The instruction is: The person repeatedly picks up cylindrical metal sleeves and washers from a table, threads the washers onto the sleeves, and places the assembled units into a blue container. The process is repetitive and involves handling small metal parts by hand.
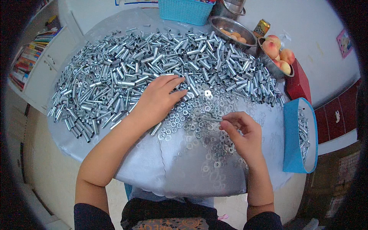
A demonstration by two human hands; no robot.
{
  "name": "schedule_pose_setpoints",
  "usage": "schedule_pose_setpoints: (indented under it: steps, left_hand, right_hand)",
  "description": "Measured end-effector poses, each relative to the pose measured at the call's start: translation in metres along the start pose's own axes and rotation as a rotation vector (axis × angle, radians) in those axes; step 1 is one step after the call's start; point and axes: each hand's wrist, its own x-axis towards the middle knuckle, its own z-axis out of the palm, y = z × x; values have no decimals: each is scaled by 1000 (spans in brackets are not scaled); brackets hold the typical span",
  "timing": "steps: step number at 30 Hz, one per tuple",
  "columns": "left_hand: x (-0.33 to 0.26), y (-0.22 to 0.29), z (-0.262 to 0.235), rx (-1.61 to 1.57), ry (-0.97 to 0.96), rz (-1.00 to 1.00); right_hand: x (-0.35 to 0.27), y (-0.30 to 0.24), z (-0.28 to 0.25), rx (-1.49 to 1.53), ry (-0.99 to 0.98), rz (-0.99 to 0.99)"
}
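Observation:
A broad heap of shiny metal tubes [161, 51] covers the far half of the round table. My left hand [161, 96] rests at its near edge, fingers apart, with the fingertips by a larger tube [193, 86]; whether they touch it I cannot tell. To the right, my right hand [245, 132] pinches a slender metal bolt [211, 119] between thumb and fingers, its far end pointing left. Beneath and between the hands, loose nuts [174, 122] and flat washers [218, 153] lie scattered over the silvery tablecloth [149, 165].
A blue fabric bin [291, 138] holding metal pieces stands at the right edge. Along the back right are a blue basket [184, 13], a steel bowl of eggs [245, 42], a can [262, 28], a bowl of peaches [270, 65] and a red box [299, 84].

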Motion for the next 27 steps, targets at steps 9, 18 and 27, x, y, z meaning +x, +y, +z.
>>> schedule_pose_setpoints:
  steps: [9,18,27]
  left_hand:
    - [6,8,-8,-73,-3,64]
    - [5,43,-14,-424,-105,-26]
    - [3,55,-16,-627,-198,-105]
  right_hand:
    - [-2,-4,0,-64,-2,-54]
    - [-3,-10,-4,-152,73,-131]
    - [-7,-15,-3,-247,-13,-183]
